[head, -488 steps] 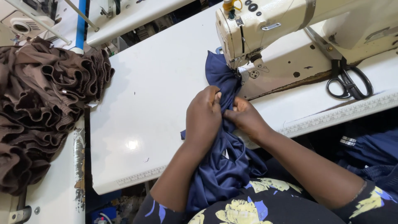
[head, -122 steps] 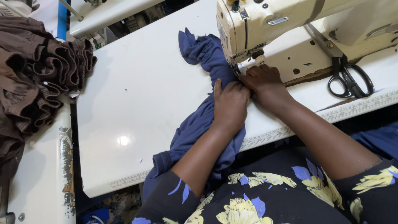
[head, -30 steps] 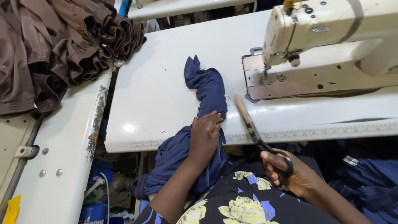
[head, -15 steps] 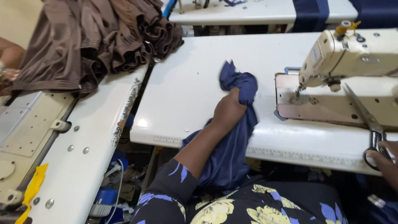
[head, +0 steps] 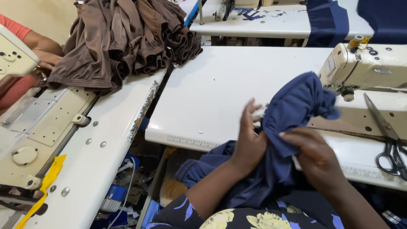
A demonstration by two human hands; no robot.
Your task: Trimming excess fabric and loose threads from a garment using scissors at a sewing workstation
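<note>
The dark blue cloth (head: 292,114) is bunched up in the air just in front of the person, above the near edge of the white table (head: 220,97), and its long end hangs down into the lap. Both hands hold it. The left hand (head: 250,142) is on the left side of the bunch, with its fingers spread a little apart and pressed into the folds. The right hand (head: 311,154) is on the right side, with its fingers curled together and pinching the cloth from the front. It looks like the cloth is being turned and sorted to find the right edge, not sewn. The next move likely calls for a gentle pull to get one edge flat and straight, with neither hand letting the bunch slip. Just to the right sits a cream sewing machine (head: 373,65), close to the top of the cloth. A pair of black scissors (head: 390,142) lies on the table by the machine, apart from the hands. Far to the left, a big pile of brown cloth (head: 123,38) rests on another table, and another person's arm (head: 40,46) shows beside it.
</note>
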